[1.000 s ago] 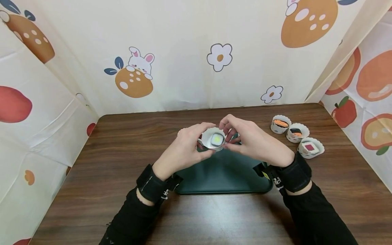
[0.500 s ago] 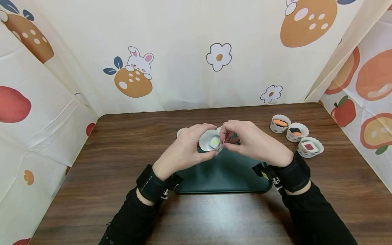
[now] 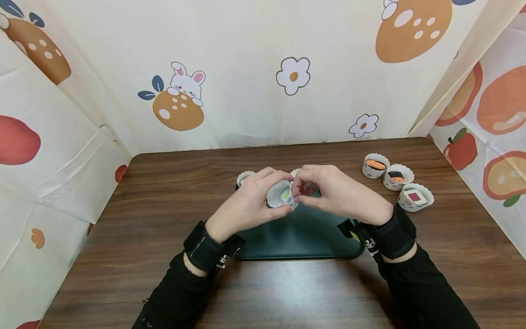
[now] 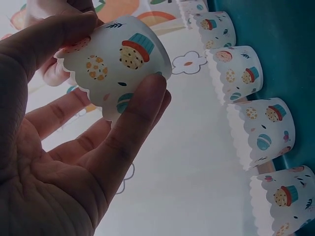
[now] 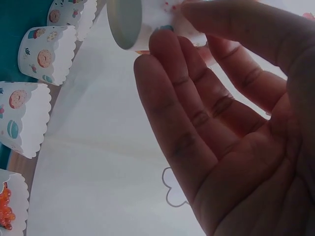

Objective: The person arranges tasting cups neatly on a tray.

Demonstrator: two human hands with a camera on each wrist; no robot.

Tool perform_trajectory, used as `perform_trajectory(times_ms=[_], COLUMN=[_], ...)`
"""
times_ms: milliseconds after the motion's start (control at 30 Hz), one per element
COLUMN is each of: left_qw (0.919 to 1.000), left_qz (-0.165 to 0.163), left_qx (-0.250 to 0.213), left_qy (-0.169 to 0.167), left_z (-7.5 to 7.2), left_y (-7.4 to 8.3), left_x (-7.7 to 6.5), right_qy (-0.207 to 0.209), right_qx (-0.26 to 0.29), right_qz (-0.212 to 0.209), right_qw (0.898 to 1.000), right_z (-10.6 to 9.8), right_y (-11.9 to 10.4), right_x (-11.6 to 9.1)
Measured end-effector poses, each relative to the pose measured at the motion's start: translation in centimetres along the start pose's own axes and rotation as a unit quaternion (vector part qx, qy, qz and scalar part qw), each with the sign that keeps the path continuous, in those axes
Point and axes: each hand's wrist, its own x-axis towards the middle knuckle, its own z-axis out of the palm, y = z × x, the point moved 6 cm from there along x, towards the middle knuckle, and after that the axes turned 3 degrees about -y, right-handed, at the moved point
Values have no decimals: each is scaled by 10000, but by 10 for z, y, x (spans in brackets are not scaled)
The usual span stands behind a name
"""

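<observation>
In the head view my left hand point(image 3: 252, 201) grips a white paper baking cup point(image 3: 274, 195) from its left side, above a dark green tray point(image 3: 304, 237). Its mouth tips toward the camera, showing a small white piece with a yellow-green centre point(image 3: 285, 194) inside. Printed cupcakes and cookies cover the cup's outer wall in the left wrist view, where my thumb presses against it. My right hand point(image 3: 328, 188) pinches the same cup at its right rim, thumb and fingertips together. The right wrist view shows its thumb point(image 5: 202, 14) touching the cup wall point(image 5: 162, 19).
More printed paper cups point(image 4: 263, 130) line the tray's far side, partly hidden by my hands; one holds orange beads point(image 5: 6, 209). Three cups with small toy sushi stand at the table's right: orange point(image 3: 376, 165), black-and-orange point(image 3: 397, 177), red-centred point(image 3: 416, 197). Patterned cloth hangs behind.
The cup has turned and tipped slightly, so less of the yellow-green piece shows now. My right hand has shifted a little left and down at the rim; my left hand keeps its grip.
</observation>
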Motion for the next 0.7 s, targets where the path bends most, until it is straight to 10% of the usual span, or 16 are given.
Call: perform_trajectory(times_ms=[700], left_qw=[9984], left_qz=[55], left_qx=[229], left_qy=[-517], left_z=[11], left_y=[0], left_x=[-13], right_qy=[-166], right_qx=[53], right_qz=[77], right_qw=[9998], right_z=[-9], right_y=[-2], right_x=[-5])
